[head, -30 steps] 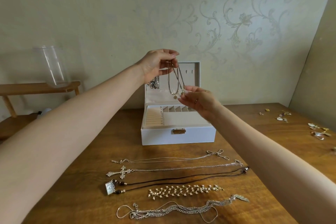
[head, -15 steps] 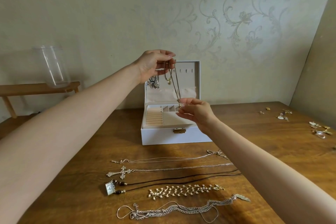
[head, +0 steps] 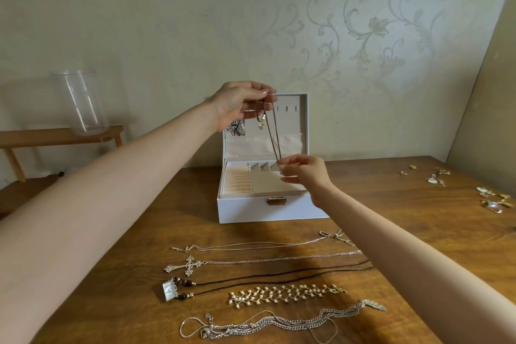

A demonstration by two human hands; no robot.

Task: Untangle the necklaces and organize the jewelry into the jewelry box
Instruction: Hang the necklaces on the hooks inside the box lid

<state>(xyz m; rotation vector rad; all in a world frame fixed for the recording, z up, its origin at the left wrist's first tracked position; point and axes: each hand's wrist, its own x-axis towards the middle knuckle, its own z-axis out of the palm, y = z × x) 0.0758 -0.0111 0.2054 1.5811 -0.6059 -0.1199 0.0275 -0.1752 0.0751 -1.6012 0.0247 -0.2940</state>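
The left hand (head: 240, 105) pinches the top of a thin brown necklace (head: 272, 135) between thumb and fingertips, high against the open lid of the white jewelry box (head: 251, 212), apparently to hang it on the lid's hooks. The right hand (head: 304, 173), at about 5 o'clock from the left, pinches the loop's lower end above the tray. This draws both strands taut so they cannot knot, probably before the end is tucked into the lid pocket (head: 290, 142). Five straightened necklaces (head: 284, 293) lie in rows on the table (head: 391, 218) at 6 o'clock from the box. Loose earrings (head: 435, 180) wait at 3 o'clock.
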